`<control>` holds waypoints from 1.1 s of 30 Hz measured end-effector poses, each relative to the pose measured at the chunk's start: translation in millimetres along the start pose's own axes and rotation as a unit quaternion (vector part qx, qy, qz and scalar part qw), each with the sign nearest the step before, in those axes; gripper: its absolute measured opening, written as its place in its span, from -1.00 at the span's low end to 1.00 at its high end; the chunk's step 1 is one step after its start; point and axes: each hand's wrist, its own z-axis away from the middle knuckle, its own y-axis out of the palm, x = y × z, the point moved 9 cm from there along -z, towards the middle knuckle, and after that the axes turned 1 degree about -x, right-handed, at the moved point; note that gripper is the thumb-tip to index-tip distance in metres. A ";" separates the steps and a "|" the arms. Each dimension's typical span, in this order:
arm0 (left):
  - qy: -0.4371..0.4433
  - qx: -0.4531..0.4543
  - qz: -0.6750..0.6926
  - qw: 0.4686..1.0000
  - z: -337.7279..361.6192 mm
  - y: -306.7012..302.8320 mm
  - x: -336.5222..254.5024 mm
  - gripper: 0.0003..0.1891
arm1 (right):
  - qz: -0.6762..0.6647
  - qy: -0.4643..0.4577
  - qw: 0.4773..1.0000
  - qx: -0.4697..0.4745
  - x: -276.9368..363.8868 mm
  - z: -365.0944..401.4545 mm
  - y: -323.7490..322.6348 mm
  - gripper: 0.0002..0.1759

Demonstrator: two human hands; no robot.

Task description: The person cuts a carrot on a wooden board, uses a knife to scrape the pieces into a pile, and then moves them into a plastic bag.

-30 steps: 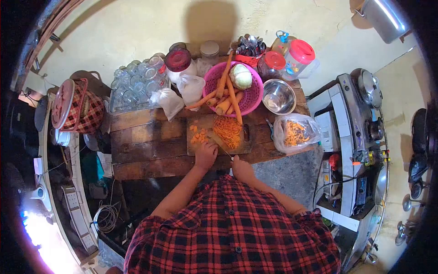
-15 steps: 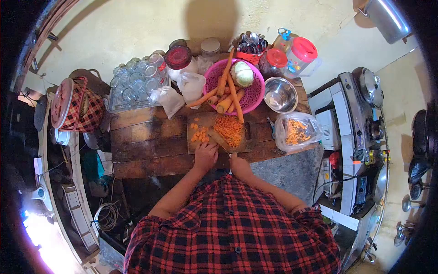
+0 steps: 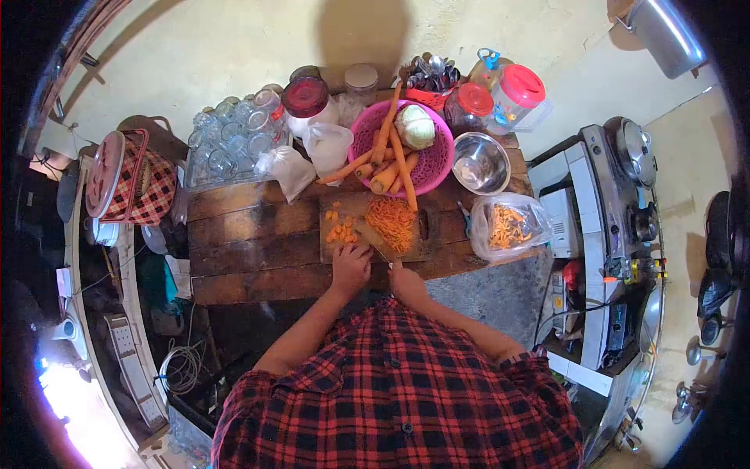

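My right hand [image 3: 405, 280] is closed round the handle of a knife [image 3: 378, 245], its blade slanting up and left over the wooden cutting board [image 3: 331, 254]. On the board's near left part, my left hand [image 3: 351, 263] rests with bent fingers beside carrot pieces [image 3: 342, 228]; what lies under its fingertips is hidden. To the right of the blade is a heap of shredded carrot [image 3: 391, 223]. Behind the board stands a pink basket [image 3: 442, 178] holding whole carrots [image 3: 383, 182] and a cabbage [image 3: 415, 127]. One carrot hangs over the basket's rim towards the shreds.
At right are a steel bowl [image 3: 481, 162] and a clear plastic bag [image 3: 539, 232] with carrot peelings. A tray of glasses [image 3: 234, 141], white bags [image 3: 291, 172] and lidded jars [image 3: 305, 98] line the back. A stove [image 3: 605, 180] stands further right.
My right hand and the knife have shifted slightly to the left, closer to my left hand. My left hand stays in nearly the same place.
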 end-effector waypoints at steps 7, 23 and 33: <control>0.005 0.013 -0.002 1.000 5.6 5.0 1.2 -0.71 | -0.014 0.023 1.000 0.007 12.4 -12.7 -4.2 -0.67; 0.006 -0.039 -0.051 0.998 15.7 5.2 -3.5 -0.73 | -0.030 -0.021 0.999 -0.035 20.9 -6.0 -13.8 -0.70; -0.017 0.009 -0.040 0.999 16.0 2.4 -8.6 -0.66 | 0.006 -0.028 0.999 -0.039 16.5 -18.1 1.2 -0.68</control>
